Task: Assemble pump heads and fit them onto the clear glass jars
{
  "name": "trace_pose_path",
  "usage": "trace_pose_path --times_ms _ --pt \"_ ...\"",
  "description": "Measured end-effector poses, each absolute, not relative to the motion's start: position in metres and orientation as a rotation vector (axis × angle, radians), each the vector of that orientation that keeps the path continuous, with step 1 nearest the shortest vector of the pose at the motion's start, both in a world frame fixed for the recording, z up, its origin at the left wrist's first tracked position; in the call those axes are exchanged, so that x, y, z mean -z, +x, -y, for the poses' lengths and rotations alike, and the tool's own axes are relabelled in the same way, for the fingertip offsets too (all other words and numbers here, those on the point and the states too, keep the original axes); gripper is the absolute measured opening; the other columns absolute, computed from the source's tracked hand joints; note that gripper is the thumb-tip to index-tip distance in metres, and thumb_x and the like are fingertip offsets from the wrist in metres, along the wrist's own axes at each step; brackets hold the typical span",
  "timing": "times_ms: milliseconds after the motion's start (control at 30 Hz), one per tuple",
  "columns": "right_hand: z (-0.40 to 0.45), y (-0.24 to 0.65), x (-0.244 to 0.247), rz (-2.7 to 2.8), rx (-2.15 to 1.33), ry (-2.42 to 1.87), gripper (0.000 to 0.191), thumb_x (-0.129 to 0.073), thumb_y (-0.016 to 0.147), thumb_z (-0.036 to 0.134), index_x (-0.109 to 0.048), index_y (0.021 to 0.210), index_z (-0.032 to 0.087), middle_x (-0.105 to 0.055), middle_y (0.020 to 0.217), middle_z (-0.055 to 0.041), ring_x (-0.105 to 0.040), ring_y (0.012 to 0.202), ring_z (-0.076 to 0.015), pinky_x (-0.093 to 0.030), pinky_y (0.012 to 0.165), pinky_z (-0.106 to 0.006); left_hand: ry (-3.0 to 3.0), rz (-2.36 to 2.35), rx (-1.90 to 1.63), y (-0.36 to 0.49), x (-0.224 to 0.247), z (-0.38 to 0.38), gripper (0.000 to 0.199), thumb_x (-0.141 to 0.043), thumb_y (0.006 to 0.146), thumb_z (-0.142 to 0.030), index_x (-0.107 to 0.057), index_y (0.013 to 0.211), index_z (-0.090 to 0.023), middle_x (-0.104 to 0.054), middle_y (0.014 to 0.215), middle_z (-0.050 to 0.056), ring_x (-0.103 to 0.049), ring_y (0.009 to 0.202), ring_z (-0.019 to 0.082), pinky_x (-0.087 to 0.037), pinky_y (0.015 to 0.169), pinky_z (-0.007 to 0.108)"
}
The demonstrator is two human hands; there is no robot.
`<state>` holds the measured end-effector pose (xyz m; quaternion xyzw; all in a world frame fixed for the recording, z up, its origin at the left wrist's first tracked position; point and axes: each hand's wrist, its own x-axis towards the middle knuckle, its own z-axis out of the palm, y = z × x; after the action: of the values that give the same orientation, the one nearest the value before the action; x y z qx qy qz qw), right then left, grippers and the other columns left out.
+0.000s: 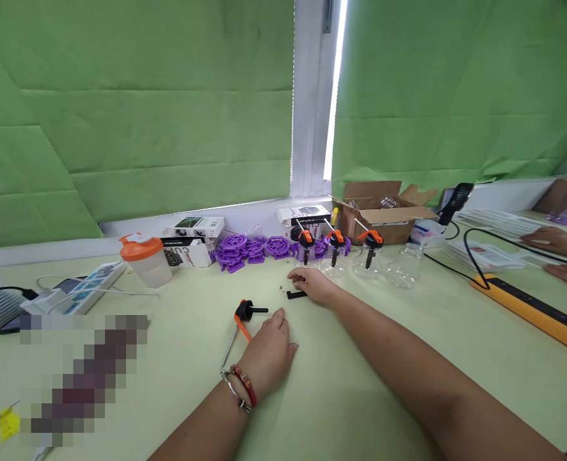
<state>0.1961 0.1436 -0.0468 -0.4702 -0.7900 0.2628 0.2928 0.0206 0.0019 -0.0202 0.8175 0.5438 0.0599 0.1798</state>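
My left hand [270, 351] lies palm down on the table with its fingers stretched out, wearing bracelets at the wrist. Just beyond its fingers is a black and orange crank top [245, 312] with a metal rod, lying loose. My right hand [315, 286] reaches further forward, its fingers bent together at the tabletop; what they pinch, if anything, is hidden. A short black bar [297, 295] sticks out from under that hand, and tiny brown bits [282, 289] lie beside it. Behind stand three clear jars [367, 264] with orange and black crank tops.
A lidless glass jar [405, 266] stands right of the others. Purple plastic parts [235, 251], small boxes [192, 251] and an open carton [384, 218] line the wall. Left are an orange-lidded shaker [146, 259] and a power strip [96, 285]. Another person's hands [559, 242] show at right.
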Motion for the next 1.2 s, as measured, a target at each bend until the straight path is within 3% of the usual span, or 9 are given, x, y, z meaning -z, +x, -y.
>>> trace_pose_path --times_ms 600,833,1200 --pt "-0.152 0.201 0.065 1.798 -0.822 -1.258 0.018 -0.054 0.071 0.015 -0.060 0.088 0.013 -0.059 0.074 -0.0008 -0.054 0.065 -0.0100 -0.047 0.065 -0.023 2.350 -1.545 -0.145 0.021 0.020 -0.002 0.047 -0.039 0.085 -0.028 -0.049 0.125 -0.005 -0.028 0.148 0.017 -0.034 0.132 0.028 -0.030 0.109 0.037" --pt "-0.153 0.198 0.062 1.864 -0.779 -1.320 0.014 -0.059 0.067 0.016 -0.062 0.080 0.013 -0.059 0.065 -0.0002 -0.052 0.058 -0.0099 -0.042 0.056 -0.020 2.335 -1.543 -0.136 0.021 0.019 -0.002 0.051 -0.039 0.086 -0.029 -0.045 0.130 -0.005 -0.026 0.149 0.017 -0.031 0.134 0.028 -0.028 0.110 0.038" --pt "-0.145 0.202 0.049 2.051 -0.631 -1.396 0.011 -0.061 0.066 0.013 -0.070 0.070 0.017 -0.059 0.061 0.0002 -0.047 0.055 -0.0103 -0.037 0.054 -0.021 2.326 -1.525 -0.152 0.021 0.020 -0.003 0.054 -0.040 0.086 -0.028 -0.042 0.133 -0.002 -0.024 0.149 0.019 -0.028 0.135 0.030 -0.027 0.111 0.041"
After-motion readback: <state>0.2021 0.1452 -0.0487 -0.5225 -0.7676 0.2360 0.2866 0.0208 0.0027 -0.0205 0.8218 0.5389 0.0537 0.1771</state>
